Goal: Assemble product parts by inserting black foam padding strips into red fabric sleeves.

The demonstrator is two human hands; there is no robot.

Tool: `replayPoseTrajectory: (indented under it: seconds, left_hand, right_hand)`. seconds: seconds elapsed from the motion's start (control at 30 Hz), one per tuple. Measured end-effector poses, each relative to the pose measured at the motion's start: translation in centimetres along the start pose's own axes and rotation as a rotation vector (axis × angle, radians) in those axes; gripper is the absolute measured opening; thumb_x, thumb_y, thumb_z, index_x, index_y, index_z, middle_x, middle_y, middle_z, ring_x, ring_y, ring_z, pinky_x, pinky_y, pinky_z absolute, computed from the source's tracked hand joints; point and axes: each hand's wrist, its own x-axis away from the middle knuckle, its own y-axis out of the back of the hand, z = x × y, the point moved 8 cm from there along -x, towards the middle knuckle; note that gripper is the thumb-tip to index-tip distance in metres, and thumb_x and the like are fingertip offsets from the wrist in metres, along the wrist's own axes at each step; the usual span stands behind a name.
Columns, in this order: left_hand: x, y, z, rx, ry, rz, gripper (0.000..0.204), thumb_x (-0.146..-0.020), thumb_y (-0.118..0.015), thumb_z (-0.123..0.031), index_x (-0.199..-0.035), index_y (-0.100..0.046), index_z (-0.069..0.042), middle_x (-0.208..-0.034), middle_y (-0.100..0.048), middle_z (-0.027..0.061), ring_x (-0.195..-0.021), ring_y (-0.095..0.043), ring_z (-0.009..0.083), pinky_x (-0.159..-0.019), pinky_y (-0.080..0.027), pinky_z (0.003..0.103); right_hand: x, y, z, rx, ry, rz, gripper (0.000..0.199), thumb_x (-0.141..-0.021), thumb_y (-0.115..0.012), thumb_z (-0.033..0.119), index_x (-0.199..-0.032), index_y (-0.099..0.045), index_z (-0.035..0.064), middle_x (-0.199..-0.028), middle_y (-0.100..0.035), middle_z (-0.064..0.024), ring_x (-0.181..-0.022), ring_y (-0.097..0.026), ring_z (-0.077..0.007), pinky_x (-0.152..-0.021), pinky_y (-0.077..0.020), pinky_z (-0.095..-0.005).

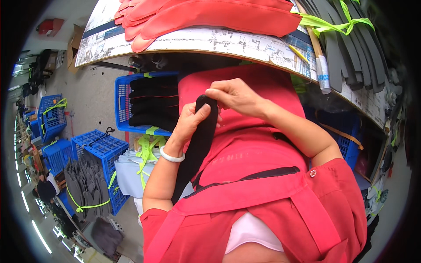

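Note:
A long black fabric strip point(199, 147) with a rounded end hangs in front of my red apron point(252, 127). My left hand point(187, 124) is closed round it just below the rounded end, thumb lying on its face. At the very tip, my right hand point(239, 97) pinches the strip's edge between thumb and fingers; some of these fingers are hidden behind it. The strip's lower part runs down along the inside of my left forearm. Left of my lap, a blue crate point(117, 105) holds several stacked black pieces point(153, 101).
Ahead, a worn white table point(193, 41) carries layered red pieces point(215, 19) and a grey strip bundle point(351, 48) tied with a neon-green band. Blue crates point(115, 151), tied grey pieces point(85, 184) and pale fabric point(131, 173) stand at the left; another blue crate point(348, 149) is at the right.

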Motion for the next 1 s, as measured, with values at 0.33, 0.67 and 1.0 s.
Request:
replayPoseTrajectory:
  seconds: [0.33,0.67,1.0]
  left_hand:
    - [1.0,-1.1,-3.4,0.124,-0.187,0.09,0.034,-0.084,-0.073,-0.028,-0.099,-0.06,0.0,-0.088,-0.063,0.0132,-0.076,-0.065,0.0237,-0.071,-0.052,0.032]
    - [1.5,-0.5,-3.9,0.102,-0.219,0.01,0.032,-0.083,-0.076,-0.025,-0.094,-0.06,0.0,-0.085,-0.06,0.0104,-0.075,-0.063,0.0225,-0.07,-0.051,0.031]
    - [1.7,-0.2,-4.4,0.041,-0.235,0.039,0.031,-0.08,-0.078,-0.022,-0.092,-0.061,0.0,-0.079,-0.062,0.0089,-0.073,-0.064,0.0192,-0.07,-0.051,0.029]
  right_hand:
    - [7.1,23.7,-2.1,1.232,0.1,-1.053,0.014,-0.089,-0.064,0.02,-0.094,-0.065,0.0064,-0.099,-0.064,-0.0129,-0.094,-0.057,-0.0315,-0.082,-0.0444,-0.0412]
    - [7.3,16.9,-1.8,0.729,0.025,-0.815,0.017,-0.099,-0.052,0.022,-0.101,-0.058,0.0059,-0.092,-0.065,-0.0165,-0.078,-0.063,-0.0352,-0.067,-0.0495,-0.0404]
    - [5.4,-1.0,3.4,0.324,0.12,-0.032,0.019,-0.097,-0.053,0.011,-0.115,-0.06,0.0063,-0.07,-0.055,-0.0132,-0.059,-0.055,-0.0242,-0.059,-0.0455,-0.0327]
